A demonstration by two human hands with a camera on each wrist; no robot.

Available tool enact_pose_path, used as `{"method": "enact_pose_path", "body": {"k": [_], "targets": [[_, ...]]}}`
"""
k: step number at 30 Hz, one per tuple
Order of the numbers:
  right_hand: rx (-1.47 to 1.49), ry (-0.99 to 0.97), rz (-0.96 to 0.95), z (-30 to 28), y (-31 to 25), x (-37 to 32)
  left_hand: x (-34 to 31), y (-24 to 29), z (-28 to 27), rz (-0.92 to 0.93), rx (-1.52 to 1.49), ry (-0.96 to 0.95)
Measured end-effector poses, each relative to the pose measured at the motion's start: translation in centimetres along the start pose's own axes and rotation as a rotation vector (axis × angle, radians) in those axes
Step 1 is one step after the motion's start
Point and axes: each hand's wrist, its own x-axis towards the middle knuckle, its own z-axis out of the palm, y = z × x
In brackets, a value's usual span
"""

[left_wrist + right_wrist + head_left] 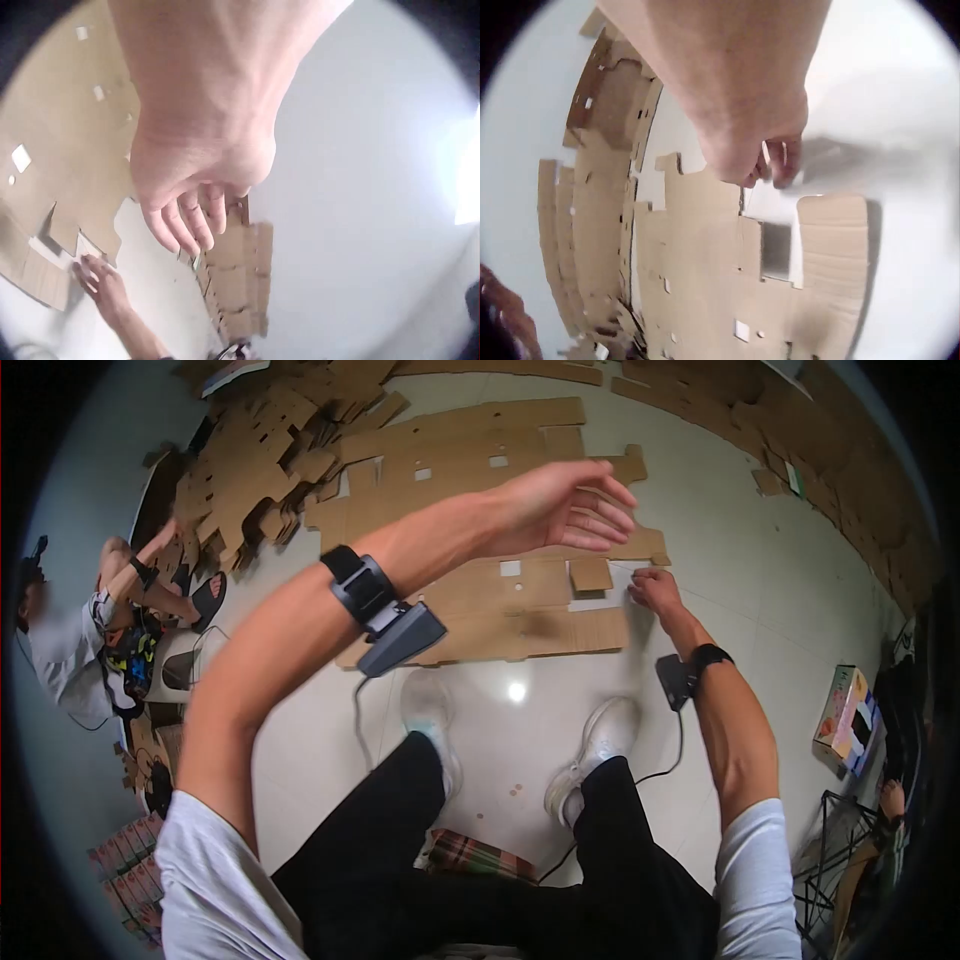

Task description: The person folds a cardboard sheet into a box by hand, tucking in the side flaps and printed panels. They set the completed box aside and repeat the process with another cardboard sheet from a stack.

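A large flattened cardboard sheet [440,590] with small cut-out holes lies on the floor in front of my feet. My left hand [580,510] hangs above it, fingers loosely bent, holding nothing; the left wrist view also shows the empty left hand [191,202]. Beside the sheet's right edge is my right hand [655,590], its fingers loosely curled near a notch. A small square flap [591,575] sticks up next to that notch. In the right wrist view, the right hand's fingers [784,161] are close over the pale floor at the sheet's edge, with nothing visible in them.
Piled cardboard scraps [250,480] spread at the upper left, and more cardboard [740,420] lines the wall at the upper right. Another person [90,630] sits at the left. A colourful box [845,720] stands at the right. Cables run from both wrist cameras past my shoes.
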Motion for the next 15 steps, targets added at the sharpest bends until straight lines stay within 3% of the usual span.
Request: {"method": "enact_pose_path", "body": {"k": [1,2,5,7,8,9,10,12,15], "targets": [[0.135,-0.076,0.074,1.1,-1.0,-2.4,-0.5,-1.2,-1.2,0.012,-0.125,0.025],[0.038,-0.056,0.105,2.5,-2.9,-4.9,-0.7,-1.6,-2.4,0.087,-0.255,0.152],[-0.379,0.046,-0.362,6.4,-7.1,-10.6,0.4,-3.0,-6.9,0.22,-0.365,0.48],[-0.614,0.061,-0.821,9.6,-12.1,-16.1,1.3,-2.9,-7.8,0.33,-0.35,0.502],[-0.306,-0.292,-0.5,11.1,-16.4,-20.0,1.7,-2.8,-7.9,0.366,-0.303,0.529],[0.126,-0.587,-0.403,13.1,-17.4,-21.1,2.3,-2.7,-7.9,0.399,-0.253,0.554],[0.346,-0.882,-0.204,13.9,-19.3,-23.0,3.1,-2.6,-8.1,0.4,-0.187,0.596],[0.283,-0.971,-0.153,16.0,-23.1,-27.7,4.8,-3.3,-8.2,0.391,-0.061,0.673],[0.328,-0.778,0.05,18.2,-23.5,-27.8,6.7,-3.2,-8.5,0.446,0.133,0.732]]}}
